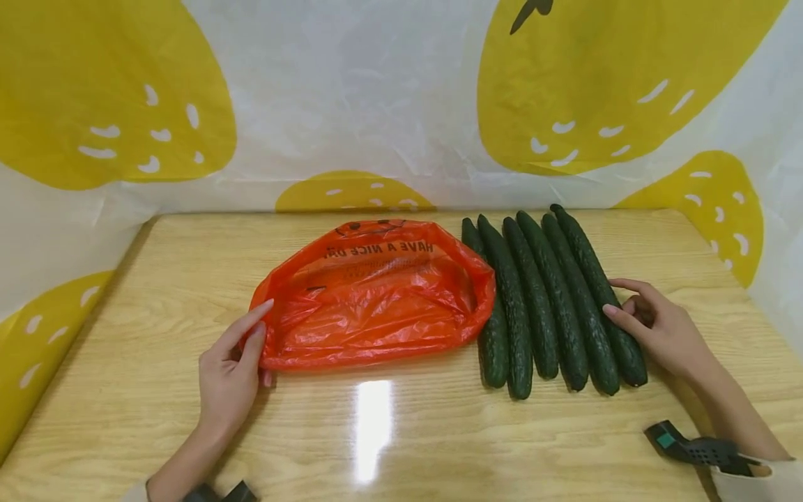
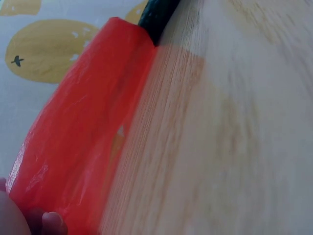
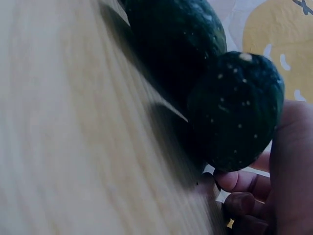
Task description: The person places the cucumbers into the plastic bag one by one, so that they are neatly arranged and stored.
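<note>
A red plastic bag [image 1: 376, 300] with printed lettering lies on the table, its mouth spread toward me. My left hand [image 1: 232, 369] pinches the bag's left rim between thumb and fingers. In the left wrist view, the red bag [image 2: 93, 112] stretches away from the fingertips at the lower left. Several dark green cucumbers lie side by side right of the bag. My right hand [image 1: 668, 331] grips the rightmost cucumber [image 1: 592, 279], thumb on its top and fingers at its right side. In the right wrist view, curled fingers [image 3: 239, 203] sit close under that cucumber's blunt end [image 3: 234, 112].
The leftmost cucumber [image 1: 495, 348] is partly covered by the bag's right edge. Behind the wooden table [image 1: 188, 279] hangs a white cloth [image 1: 357, 90] with yellow fruit prints. A black strap device [image 1: 696, 450] is on the right wrist.
</note>
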A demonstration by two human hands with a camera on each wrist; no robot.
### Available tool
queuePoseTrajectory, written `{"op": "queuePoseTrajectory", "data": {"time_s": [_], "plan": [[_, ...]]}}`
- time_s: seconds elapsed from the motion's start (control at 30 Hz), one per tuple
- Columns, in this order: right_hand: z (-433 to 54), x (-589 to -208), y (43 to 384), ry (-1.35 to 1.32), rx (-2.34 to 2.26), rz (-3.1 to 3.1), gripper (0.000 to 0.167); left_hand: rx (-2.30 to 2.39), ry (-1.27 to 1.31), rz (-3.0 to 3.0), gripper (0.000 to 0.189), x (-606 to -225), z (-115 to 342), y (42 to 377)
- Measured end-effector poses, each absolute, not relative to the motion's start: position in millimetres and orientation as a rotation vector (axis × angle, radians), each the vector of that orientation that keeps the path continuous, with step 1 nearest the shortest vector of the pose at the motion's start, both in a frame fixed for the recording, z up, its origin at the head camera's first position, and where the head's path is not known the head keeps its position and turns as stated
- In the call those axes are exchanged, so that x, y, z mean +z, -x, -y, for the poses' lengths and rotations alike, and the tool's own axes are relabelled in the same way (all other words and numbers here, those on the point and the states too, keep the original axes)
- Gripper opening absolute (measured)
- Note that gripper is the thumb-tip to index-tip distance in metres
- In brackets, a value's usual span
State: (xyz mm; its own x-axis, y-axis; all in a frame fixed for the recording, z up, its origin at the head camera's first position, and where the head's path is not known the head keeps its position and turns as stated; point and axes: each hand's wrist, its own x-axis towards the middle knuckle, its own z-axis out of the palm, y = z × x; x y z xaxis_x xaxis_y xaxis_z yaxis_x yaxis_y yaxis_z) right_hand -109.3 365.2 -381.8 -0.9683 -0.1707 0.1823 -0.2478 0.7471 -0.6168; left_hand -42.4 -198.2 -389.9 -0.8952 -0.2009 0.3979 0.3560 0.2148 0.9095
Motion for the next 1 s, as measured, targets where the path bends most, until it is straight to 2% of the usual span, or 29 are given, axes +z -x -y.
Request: {"op": "queuePoseTrajectory", "data": {"time_s": [0.13,0.47,0.73,0.87,1.0], "plan": [[-364,-383,109,-0.329,0.978,2.822,0.045,-1.742,0.164,2.06,0.033,-389,199,42],[-363,-379,110,-0.298,0.969,2.845,0.043,-1.749,0.03,2.12,0.031,-388,199,42],[-362,-374,117,-0.397,0.877,2.903,0.058,-1.869,-0.08,2.055,0.032,-389,196,38],[-361,-374,123,-0.423,0.867,2.894,0.057,-1.895,-0.106,2.038,0.033,-389,197,37],[-359,-376,123,-0.339,0.921,2.877,0.053,-1.882,-0.089,2.031,0.033,-388,198,37]]}}
